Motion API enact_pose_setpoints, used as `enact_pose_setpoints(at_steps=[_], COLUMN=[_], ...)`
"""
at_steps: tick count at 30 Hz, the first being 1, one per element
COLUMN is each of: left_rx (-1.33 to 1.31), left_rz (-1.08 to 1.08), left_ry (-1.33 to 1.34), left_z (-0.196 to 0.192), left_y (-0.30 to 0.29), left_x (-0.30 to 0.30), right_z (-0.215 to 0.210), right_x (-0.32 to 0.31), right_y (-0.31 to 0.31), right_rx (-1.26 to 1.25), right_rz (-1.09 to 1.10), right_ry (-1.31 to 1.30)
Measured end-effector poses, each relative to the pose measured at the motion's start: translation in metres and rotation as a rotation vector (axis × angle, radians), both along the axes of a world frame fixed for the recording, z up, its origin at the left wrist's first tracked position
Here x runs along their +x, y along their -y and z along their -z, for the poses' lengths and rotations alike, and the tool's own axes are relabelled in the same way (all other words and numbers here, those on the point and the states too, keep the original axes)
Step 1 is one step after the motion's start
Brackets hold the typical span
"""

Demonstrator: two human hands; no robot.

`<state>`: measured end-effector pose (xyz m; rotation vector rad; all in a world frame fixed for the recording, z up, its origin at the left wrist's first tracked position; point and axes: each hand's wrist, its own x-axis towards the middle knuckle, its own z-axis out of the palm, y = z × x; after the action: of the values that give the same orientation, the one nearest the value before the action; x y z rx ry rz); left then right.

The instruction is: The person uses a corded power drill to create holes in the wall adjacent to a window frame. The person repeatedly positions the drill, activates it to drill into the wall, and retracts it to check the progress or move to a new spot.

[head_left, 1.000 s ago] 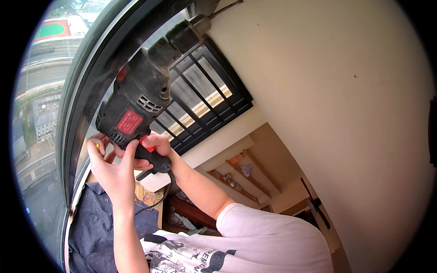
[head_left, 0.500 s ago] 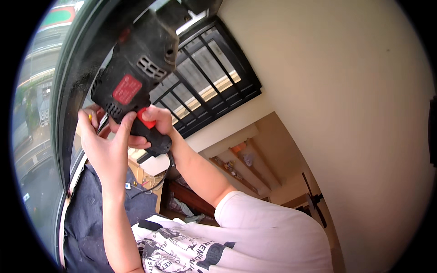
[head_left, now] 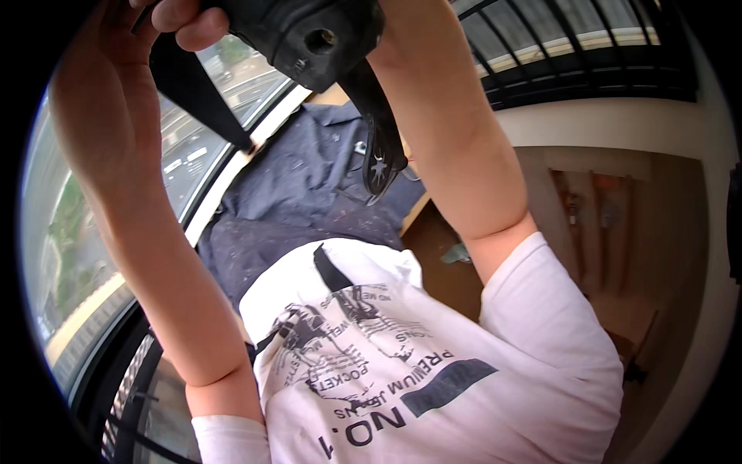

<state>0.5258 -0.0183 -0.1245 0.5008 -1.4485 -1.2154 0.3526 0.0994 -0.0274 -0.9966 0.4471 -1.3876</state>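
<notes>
A black power drill (head_left: 301, 31) is raised at the top of the head view, its upper part cut off by the picture's edge. The curled fingertips of my left hand (head_left: 182, 22) press against the drill's left side; the rest of that hand is in shadow at the rim. My right hand (head_left: 394, 39) is at the drill's right side, its fingers hidden behind the body. Below the drill hangs a black strap-like piece (head_left: 379, 151) with a pale star-shaped mark. Whatever the drill's front end touches is out of view.
To my left runs a window (head_left: 85, 240) with a dark frame (head_left: 205, 97) and a street below. A dark, speckled cloth (head_left: 294, 162) lies beneath my arms. Black railings (head_left: 572, 54) stand at the upper right, above a pale wall ledge (head_left: 603, 127).
The view has tilted, and the drill and both hands now sit higher, partly out of the picture. The red trigger and label no longer show. More of my shirt and the cloth has come into sight.
</notes>
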Motion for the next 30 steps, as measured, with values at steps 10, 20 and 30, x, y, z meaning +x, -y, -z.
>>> enact_pose_setpoints(at_steps=[10, 20, 30], left_rx=[0.372, 0.496, 0.665], left_rz=[0.256, 0.209, 0.462], left_ry=[-0.160, -0.075, -0.149], left_z=[-0.068, -0.085, -0.079], left_y=[-0.022, -0.021, -0.023], left_x=[-0.024, -0.028, -0.030], right_z=[0.017, 0.021, 0.032], right_x=[0.007, -0.004, -0.014], right_y=[0.031, 0.039, 0.034], right_rx=[0.054, 0.072, 0.072], right_rz=[0.281, 0.107, 0.198], right_ry=[-0.199, -0.043, -0.175])
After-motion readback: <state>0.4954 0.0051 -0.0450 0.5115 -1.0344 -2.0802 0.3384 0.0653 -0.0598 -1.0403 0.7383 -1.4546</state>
